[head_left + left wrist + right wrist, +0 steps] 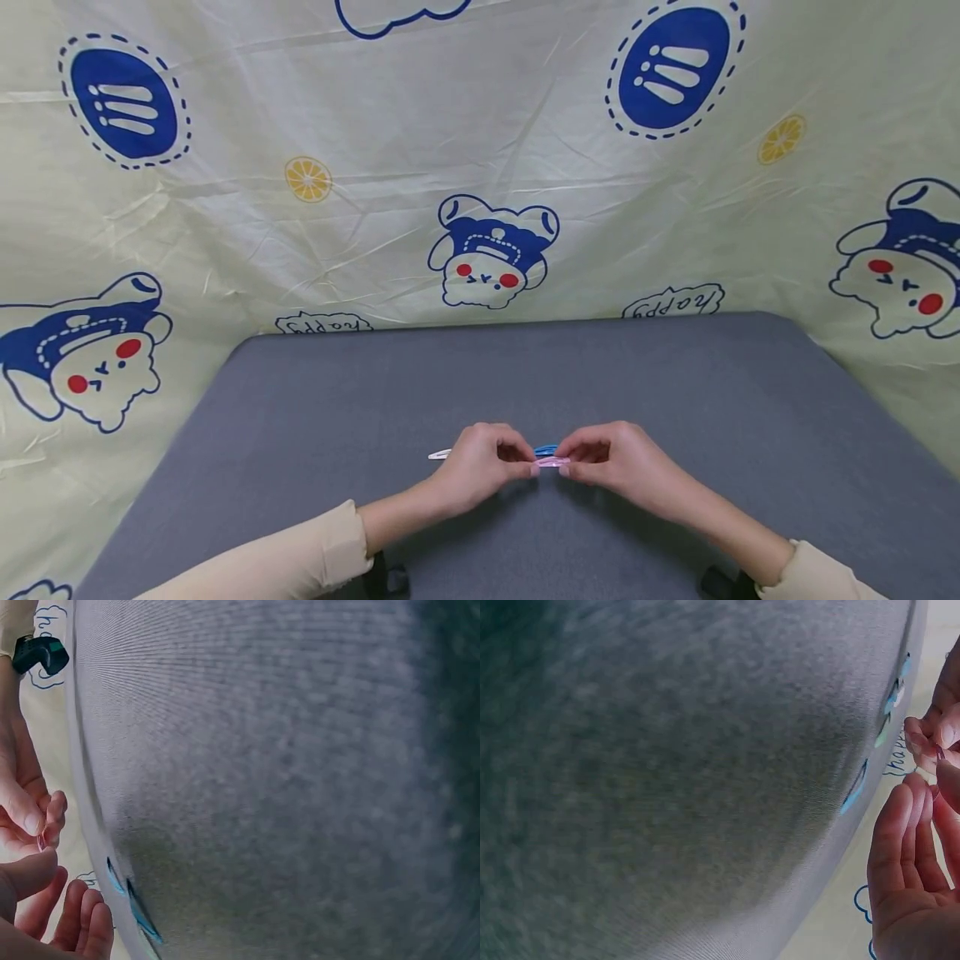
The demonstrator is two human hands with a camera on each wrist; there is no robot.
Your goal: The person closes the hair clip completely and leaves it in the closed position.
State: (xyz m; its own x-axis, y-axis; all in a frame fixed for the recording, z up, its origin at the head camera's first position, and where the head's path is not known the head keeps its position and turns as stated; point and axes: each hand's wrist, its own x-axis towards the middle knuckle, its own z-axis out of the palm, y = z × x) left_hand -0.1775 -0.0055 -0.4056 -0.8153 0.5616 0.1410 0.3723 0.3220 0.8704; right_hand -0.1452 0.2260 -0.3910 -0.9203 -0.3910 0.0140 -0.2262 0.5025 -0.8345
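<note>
A pink snap hair clip is held up over the table, pinched at one end by my left hand and at the other by my right hand. Thumb and fingertips of both hands meet close together around it, covering its ends. Just behind the pink clip lies a blue hair clip, partly hidden by the fingers. To the left, a white hair clip pokes out from behind my left hand. In both wrist views the pink clip shows only as a thin sliver between the fingertips.
A grey cloth-covered table spreads under the hands. More clips lie along it in the right wrist view, including a green clip and a light blue clip. Behind hangs a printed curtain with bear and orange-slice drawings.
</note>
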